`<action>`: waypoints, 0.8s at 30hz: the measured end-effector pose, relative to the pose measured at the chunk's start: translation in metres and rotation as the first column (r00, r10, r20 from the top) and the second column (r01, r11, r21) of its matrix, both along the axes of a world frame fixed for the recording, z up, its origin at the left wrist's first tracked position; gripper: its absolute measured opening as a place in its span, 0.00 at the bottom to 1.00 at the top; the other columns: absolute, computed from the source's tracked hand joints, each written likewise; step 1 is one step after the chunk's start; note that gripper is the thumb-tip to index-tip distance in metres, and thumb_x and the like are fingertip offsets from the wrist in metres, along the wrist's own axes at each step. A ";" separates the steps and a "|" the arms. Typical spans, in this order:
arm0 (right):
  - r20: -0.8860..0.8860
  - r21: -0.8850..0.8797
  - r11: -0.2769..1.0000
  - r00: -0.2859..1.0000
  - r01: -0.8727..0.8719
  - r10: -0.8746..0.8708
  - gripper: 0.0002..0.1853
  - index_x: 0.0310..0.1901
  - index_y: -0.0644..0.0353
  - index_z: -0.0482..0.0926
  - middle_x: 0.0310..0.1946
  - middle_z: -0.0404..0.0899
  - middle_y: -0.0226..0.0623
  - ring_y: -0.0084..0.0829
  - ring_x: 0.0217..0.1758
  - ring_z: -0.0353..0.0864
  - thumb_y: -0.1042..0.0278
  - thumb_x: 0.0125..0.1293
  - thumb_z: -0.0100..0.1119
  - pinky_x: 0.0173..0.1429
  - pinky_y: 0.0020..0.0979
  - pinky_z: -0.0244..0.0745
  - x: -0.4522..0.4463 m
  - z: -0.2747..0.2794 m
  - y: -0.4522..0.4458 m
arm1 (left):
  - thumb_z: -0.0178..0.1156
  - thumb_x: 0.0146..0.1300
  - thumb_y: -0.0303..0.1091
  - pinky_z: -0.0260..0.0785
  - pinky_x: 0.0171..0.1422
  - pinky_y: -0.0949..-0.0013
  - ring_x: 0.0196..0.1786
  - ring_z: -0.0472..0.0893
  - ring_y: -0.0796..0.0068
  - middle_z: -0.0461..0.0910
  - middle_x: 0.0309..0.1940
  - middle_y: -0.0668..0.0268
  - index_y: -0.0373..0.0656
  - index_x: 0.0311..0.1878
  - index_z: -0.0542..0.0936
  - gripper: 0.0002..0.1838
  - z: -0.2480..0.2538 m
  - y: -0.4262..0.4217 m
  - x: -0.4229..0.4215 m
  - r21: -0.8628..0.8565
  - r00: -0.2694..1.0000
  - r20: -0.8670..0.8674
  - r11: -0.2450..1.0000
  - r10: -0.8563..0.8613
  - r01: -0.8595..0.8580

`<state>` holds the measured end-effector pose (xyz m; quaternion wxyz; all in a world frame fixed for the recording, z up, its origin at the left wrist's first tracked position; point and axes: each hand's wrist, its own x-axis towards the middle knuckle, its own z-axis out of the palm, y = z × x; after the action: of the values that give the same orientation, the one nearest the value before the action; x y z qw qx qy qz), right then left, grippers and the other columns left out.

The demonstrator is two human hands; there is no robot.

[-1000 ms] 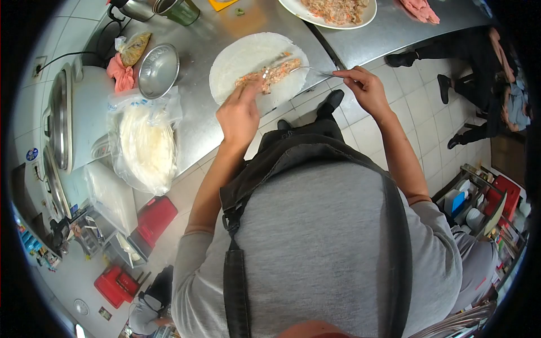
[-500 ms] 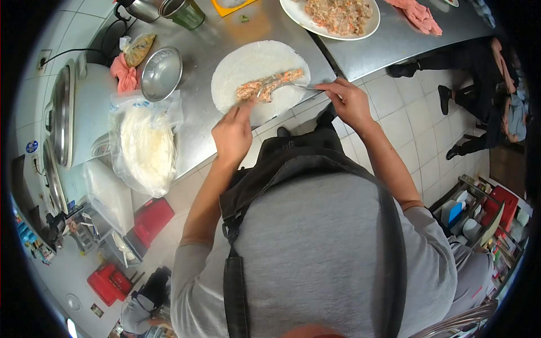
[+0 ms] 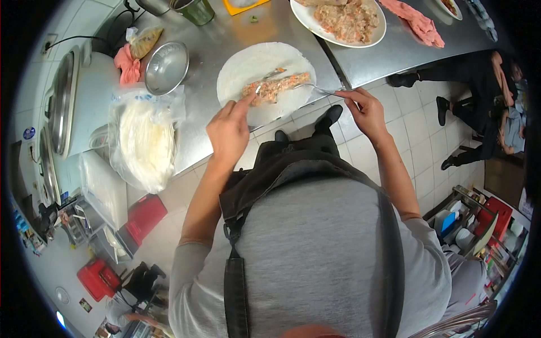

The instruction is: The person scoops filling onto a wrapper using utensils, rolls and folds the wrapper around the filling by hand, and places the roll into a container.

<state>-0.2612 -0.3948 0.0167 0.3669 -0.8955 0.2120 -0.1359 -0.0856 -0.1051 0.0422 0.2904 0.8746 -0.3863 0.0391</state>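
Observation:
A round white wrapper sheet [image 3: 234, 70] lies on the steel table, with a log of orange-flecked minced filling [image 3: 276, 88] across it. My left hand [image 3: 228, 130] is closed on a metal spoon [image 3: 275, 73], whose handle crosses the left end of the filling and whose head lies just behind it. My right hand [image 3: 365, 111] pinches the handle of another metal spoon [image 3: 324, 90]. That spoon's tip touches the filling near its right end. Filling partly hides both spoon heads, so their exact shape is hard to make out.
To the left are a metal bowl [image 3: 167, 69] and a plastic bag of white wrappers [image 3: 145, 143]. A plate of filling [image 3: 378, 35], a pink cloth [image 3: 414, 23] and a green cup [image 3: 194, 11] stand farther back. Another person's legs [image 3: 462, 73] show at the right.
The left spoon now shows behind the filling, where it was blurred over it before. My right hand has shifted slightly right and down with its spoon. The whole view has shifted a little.

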 end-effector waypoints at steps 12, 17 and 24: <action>-0.023 -0.020 0.987 0.987 -0.160 0.160 0.13 0.51 0.42 0.90 0.33 0.81 0.33 0.40 0.35 0.83 0.70 0.70 0.64 0.40 0.40 0.78 0.028 -0.007 0.042 | 0.64 0.60 0.20 0.76 0.38 0.58 0.34 0.83 0.58 0.83 0.33 0.61 0.55 0.58 0.88 0.24 -0.008 0.029 0.022 0.039 0.998 0.028 0.998 0.056 -0.058; -0.036 -0.100 0.989 0.994 -0.106 0.103 0.14 0.53 0.42 0.90 0.34 0.81 0.32 0.39 0.35 0.82 0.70 0.71 0.62 0.41 0.39 0.77 0.039 -0.004 0.050 | 0.62 0.66 0.20 0.77 0.39 0.60 0.34 0.84 0.58 0.86 0.37 0.61 0.55 0.60 0.88 0.23 -0.017 0.037 0.005 0.052 1.000 0.002 0.998 -0.020 0.020; -0.034 -0.081 0.991 0.994 -0.104 0.102 0.15 0.57 0.42 0.89 0.36 0.83 0.32 0.37 0.36 0.82 0.70 0.72 0.62 0.42 0.35 0.77 0.035 -0.001 0.056 | 0.63 0.54 0.17 0.75 0.36 0.58 0.32 0.82 0.59 0.80 0.30 0.63 0.57 0.59 0.88 0.30 0.000 0.048 0.000 0.077 0.996 0.087 0.997 0.005 -0.012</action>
<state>-0.2259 -0.3385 0.0153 0.3329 -0.9216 0.1653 -0.1122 -0.0853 -0.0573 0.0420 0.2393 0.8843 -0.3959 0.0634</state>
